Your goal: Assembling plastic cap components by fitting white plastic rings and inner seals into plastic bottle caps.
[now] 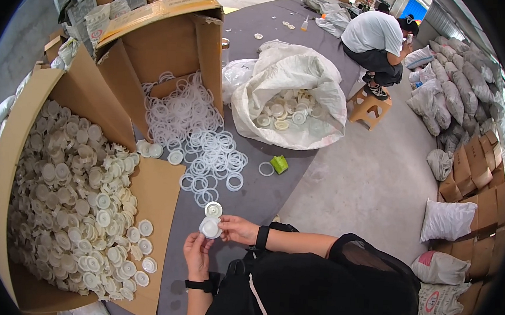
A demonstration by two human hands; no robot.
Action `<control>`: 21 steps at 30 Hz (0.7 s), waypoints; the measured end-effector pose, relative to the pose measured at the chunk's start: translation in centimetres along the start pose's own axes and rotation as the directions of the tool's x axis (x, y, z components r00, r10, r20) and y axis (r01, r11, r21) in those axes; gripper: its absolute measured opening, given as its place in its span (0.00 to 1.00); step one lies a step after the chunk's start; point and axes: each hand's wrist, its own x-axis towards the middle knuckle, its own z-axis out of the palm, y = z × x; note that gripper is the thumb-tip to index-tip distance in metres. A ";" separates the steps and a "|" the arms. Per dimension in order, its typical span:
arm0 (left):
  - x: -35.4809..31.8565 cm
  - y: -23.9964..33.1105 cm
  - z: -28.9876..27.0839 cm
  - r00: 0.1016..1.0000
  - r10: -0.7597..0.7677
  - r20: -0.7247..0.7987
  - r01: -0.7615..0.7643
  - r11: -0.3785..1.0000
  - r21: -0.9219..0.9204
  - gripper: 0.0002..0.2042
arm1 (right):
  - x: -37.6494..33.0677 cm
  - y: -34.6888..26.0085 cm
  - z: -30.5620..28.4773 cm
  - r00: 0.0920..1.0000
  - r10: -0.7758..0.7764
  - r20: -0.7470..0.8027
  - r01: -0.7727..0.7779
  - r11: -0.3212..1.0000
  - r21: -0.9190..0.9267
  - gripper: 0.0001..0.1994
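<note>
Between my hands is a white plastic cap (209, 227), made of two round parts joined one above the other. My left hand (197, 254) pinches its lower edge, and my right hand (240, 230) grips it from the right side. Just beyond it, pale translucent rings (217, 155) lie in a heap on the grey-covered table (262, 187). Left of my hands, a cardboard box (38, 119) on its side spills many similar white caps (85, 204) onto its flap (154, 227).
A second open box (212, 67) holds more rings. A white woven sack (249, 116) of caps stands beyond, near a crumpled green packet (279, 164). A person (372, 37) crouches on an orange stool (370, 110). Full sacks (456, 90) and cartons (489, 203) line the right.
</note>
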 end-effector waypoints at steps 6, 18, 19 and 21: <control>-0.2 -0.5 0.5 0.999 -0.008 0.032 0.013 0.985 -0.173 0.02 | -0.4 -0.1 0.5 0.996 0.022 0.085 -0.026 0.998 0.052 0.09; -0.1 0.4 3.1 0.991 -0.019 0.131 0.022 0.999 -0.024 0.07 | -1.4 -0.7 0.8 1.000 -0.006 -0.022 0.005 0.998 -0.063 0.10; 0.2 0.4 3.2 0.983 0.004 0.181 0.008 0.998 -0.064 0.08 | -1.7 -1.1 0.7 1.000 0.003 0.012 -0.002 1.000 -0.031 0.09; 0.5 0.5 3.9 0.972 0.022 0.234 0.001 0.995 -0.101 0.09 | -1.9 -1.8 0.5 0.999 0.000 0.042 -0.001 1.000 0.019 0.09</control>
